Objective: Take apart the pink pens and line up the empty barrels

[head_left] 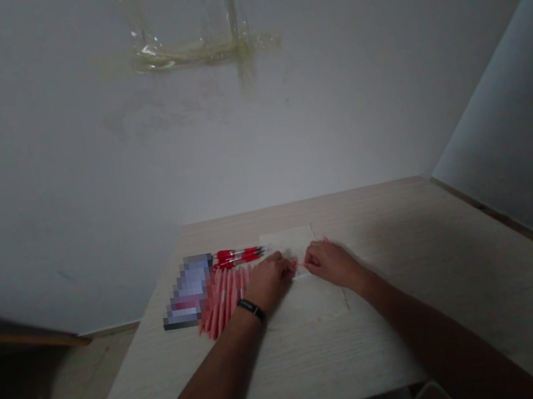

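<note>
At your far left, around 10 o'clock, lies a pixelated, unreadable packet (pixel 189 291) on the pale wood-grain table (pixel 451 278). Just right of it, a fanned row of pink pens (pixel 223 294) sits beside a small bunch of red-tipped pens (pixel 236 256) nearer 11 o'clock. Your left hand (pixel 269 282), with a black wristband (pixel 251 310), is curled into a pinch at about 12 o'clock, seemingly on a thin pink strip (pixel 299 264). That strip lies over a translucent plastic sleeve (pixel 288 244). Your right hand (pixel 332 264) is half-closed at the strip's other end; whether it grips, you can't tell from here. Both should handle as light, soft and slippery, so take them by the edge with your fingertips, keeping the sleeve flat against the table.
</note>
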The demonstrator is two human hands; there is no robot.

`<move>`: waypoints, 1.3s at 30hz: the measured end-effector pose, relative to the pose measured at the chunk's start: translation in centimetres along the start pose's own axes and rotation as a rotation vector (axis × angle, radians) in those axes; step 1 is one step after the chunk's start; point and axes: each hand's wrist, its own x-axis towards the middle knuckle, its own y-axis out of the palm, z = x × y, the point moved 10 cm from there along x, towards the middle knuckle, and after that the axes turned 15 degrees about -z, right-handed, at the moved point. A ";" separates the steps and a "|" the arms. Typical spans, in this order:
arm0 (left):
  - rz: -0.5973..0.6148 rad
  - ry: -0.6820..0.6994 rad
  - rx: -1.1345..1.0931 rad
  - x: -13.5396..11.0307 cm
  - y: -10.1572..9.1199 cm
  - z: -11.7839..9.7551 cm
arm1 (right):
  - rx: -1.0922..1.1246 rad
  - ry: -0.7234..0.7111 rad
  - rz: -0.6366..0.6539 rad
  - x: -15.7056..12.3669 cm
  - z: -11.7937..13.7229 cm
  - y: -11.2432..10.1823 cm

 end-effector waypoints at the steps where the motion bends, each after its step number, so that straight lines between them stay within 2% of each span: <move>1: -0.002 -0.001 0.006 0.0 0.0 0.0 | 0.001 0.003 -0.016 0.1 -0.1 -0.4; 6: 0.005 0.018 0.022 0.0 -0.2 -0.3 | 0.032 0.004 -0.054 0.3 -0.3 -1.7; 12: 0.018 -0.005 0.021 0.1 0.1 -0.1 | 0.034 -0.016 -0.036 0.2 0.0 -1.6; 23: -0.139 -0.083 -0.174 0.3 -1.0 1.1 | 0.060 -0.070 0.012 -0.1 0.1 -1.6; 39: -0.087 -0.073 -0.187 0.1 -0.7 0.8 | 0.080 -0.103 -0.003 0.0 0.7 -2.2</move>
